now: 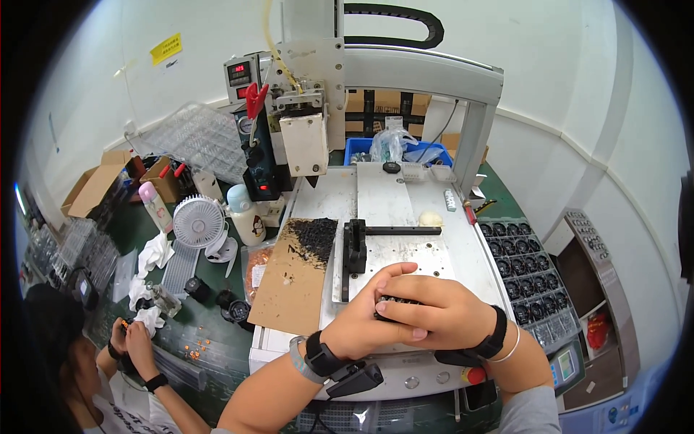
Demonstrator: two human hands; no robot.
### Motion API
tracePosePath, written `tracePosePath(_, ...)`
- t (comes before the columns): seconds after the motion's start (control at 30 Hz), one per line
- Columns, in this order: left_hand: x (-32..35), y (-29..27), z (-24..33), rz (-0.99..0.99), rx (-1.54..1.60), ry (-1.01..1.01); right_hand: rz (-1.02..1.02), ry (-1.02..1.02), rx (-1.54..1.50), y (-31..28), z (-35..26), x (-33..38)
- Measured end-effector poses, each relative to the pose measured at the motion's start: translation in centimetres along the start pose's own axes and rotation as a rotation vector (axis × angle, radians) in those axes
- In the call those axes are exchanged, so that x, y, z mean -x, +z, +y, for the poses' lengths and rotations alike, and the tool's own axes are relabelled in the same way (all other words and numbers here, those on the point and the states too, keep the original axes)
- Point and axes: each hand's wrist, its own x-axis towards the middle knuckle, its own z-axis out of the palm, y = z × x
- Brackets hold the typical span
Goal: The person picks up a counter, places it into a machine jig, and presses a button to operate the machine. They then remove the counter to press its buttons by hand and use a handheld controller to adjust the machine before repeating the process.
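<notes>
Both my hands are cupped together over the front of the machine's white bed. My left hand (365, 318) lies under and beside a dark round part with a ridged face (394, 302), its fingers closed against it. Wrapped over the top, my right hand (452, 307) grips the same part, and only a small patch of it shows between the fingers. Just beyond them stands a black fixture (354, 249) with a long black bar (403, 231). Left of the hands, a cardboard sheet (285, 289) carries a heap of black scraps (312, 239).
The machine's head (303, 141) hangs above the bed. At right is a clear tray of black round parts (524, 267); a red button (473, 375) sits on the front panel. At left are a fan (199, 221), bottles, and a co-worker's hands (134, 340) holding something small and orange.
</notes>
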Motion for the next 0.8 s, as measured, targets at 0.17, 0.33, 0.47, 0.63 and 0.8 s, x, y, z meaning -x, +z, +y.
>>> tracePosePath(0.17,0.0,-1.8,0.1,0.171,0.037,0.296,0.103,0.381,0.024,-2.2,0.5,-1.3)
tracePosePath(0.33,-0.1,-2.8,2.5,0.379,-0.078,0.463,-0.265,0.861,0.346,-4.8,5.9,-2.4)
tracePosePath(0.47,0.1,-2.8,2.5,0.344,-0.027,0.427,-0.493,0.971,0.414,-2.6,8.3,-2.6)
tracePosePath(0.63,2.3,-0.7,4.2,0.157,-0.208,0.563,-0.413,0.986,0.428,-2.9,8.2,-3.8)
tracePosePath(0.8,8.2,5.3,10.2,-0.563,-0.332,0.825,-0.481,0.927,0.446,-2.9,7.9,-4.0)
